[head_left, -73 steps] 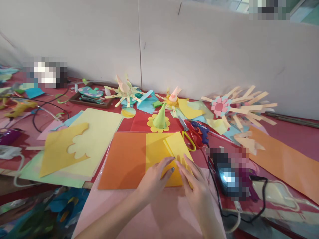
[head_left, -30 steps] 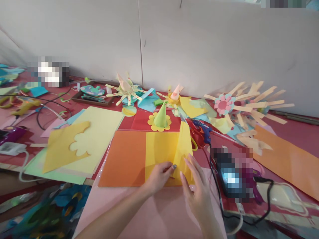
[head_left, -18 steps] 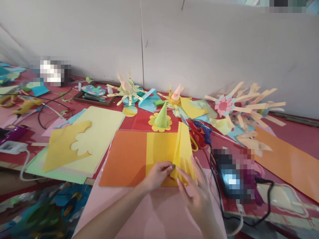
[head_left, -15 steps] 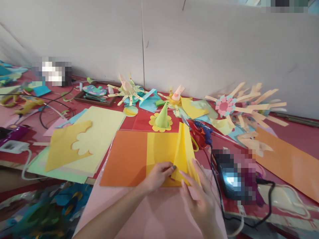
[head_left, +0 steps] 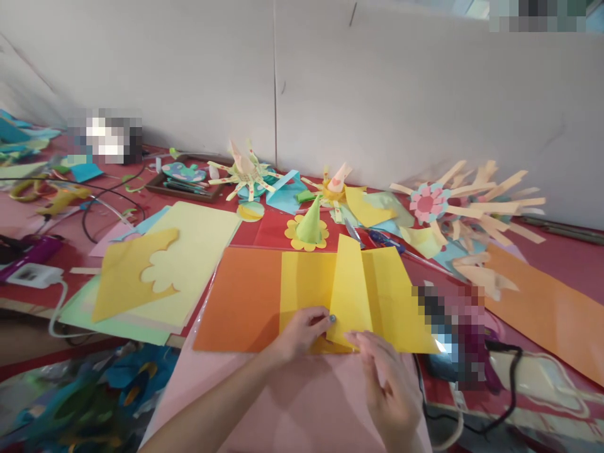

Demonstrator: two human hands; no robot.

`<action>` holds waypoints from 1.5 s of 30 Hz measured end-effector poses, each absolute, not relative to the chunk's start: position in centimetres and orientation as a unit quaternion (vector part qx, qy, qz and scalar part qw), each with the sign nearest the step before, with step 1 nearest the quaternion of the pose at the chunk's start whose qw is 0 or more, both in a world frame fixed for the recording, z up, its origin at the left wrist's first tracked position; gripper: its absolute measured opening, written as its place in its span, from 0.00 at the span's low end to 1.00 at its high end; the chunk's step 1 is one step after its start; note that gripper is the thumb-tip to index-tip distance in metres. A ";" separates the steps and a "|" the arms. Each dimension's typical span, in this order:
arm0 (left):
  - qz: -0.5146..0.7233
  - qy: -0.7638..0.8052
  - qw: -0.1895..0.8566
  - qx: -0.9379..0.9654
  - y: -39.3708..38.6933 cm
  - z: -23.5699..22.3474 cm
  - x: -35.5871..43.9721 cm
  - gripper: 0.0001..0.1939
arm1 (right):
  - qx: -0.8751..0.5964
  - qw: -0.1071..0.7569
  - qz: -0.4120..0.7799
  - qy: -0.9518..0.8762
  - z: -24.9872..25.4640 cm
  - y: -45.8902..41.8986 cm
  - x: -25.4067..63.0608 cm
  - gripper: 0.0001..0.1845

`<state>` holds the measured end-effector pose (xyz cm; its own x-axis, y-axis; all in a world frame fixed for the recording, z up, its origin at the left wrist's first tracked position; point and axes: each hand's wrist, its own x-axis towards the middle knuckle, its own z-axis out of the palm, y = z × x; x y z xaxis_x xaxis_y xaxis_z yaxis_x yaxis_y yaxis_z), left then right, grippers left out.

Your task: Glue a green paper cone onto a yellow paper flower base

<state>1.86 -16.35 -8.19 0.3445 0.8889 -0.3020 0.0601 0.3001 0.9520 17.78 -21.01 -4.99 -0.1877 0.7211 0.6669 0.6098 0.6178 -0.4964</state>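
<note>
A yellow sheet of paper [head_left: 391, 296] lies over an orange sheet [head_left: 240, 302], with a strip of it folded up into a flap [head_left: 350, 283] near its middle. My left hand [head_left: 304, 333] pinches the flap's left edge between thumb and fingers. At the flap's lower end, my right hand [head_left: 389, 380] rests its fingertips on the paper, the thumb held apart below. Just beyond the sheets stands a green paper cone [head_left: 309, 223] on a yellow scalloped base [head_left: 295, 236].
Pale sheets with a yellow cut-out [head_left: 123, 270] lie on the left. A dark phone-like device [head_left: 436, 365] and cables are at right. Scissors [head_left: 353, 233] lie behind the yellow sheet. Paper flower crafts [head_left: 429, 202] line the wall side. An orange sheet [head_left: 557, 308] lies far right.
The yellow sheet's right part has come down flat to the right, over part of the phone-like device. My right hand has moved down to the flap's lower edge. My left hand keeps its pinch.
</note>
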 end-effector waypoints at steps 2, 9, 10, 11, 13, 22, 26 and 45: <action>0.327 0.465 0.658 0.493 -16.4 -8.3 1.8 0.20 | -0.475 0.463 0.041 -0.747 -5.6 -20.7 18.0 0.22; 0.344 0.460 0.665 0.477 -16.2 -8.6 1.7 0.21 | -0.525 0.355 0.083 -0.769 -6.8 -20.9 17.4 0.38; 0.345 0.462 0.663 0.478 -16.2 -8.6 1.7 0.21 | -0.537 0.356 0.086 -0.760 -7.1 -20.9 17.3 0.38; 0.347 0.462 0.663 0.476 -16.2 -8.6 1.7 0.22 | -0.554 0.360 0.085 -0.746 -7.3 -20.9 17.2 0.38; 0.353 0.456 0.677 0.458 -16.3 -8.4 1.8 0.24 | -0.585 0.368 0.082 -0.718 -7.8 -20.7 17.4 0.38; 0.388 0.411 0.724 0.396 -16.3 -8.3 1.8 0.28 | -0.565 0.348 0.117 -0.739 -8.1 -20.4 18.0 0.41; 0.391 0.393 0.742 0.377 -16.3 -8.8 2.0 0.30 | -0.586 0.349 0.155 -0.715 -8.5 -20.5 18.0 0.40; 0.331 0.798 0.221 0.452 -17.5 -6.1 -14.1 0.24 | -0.722 0.454 0.349 -0.389 -11.5 -18.6 22.2 0.43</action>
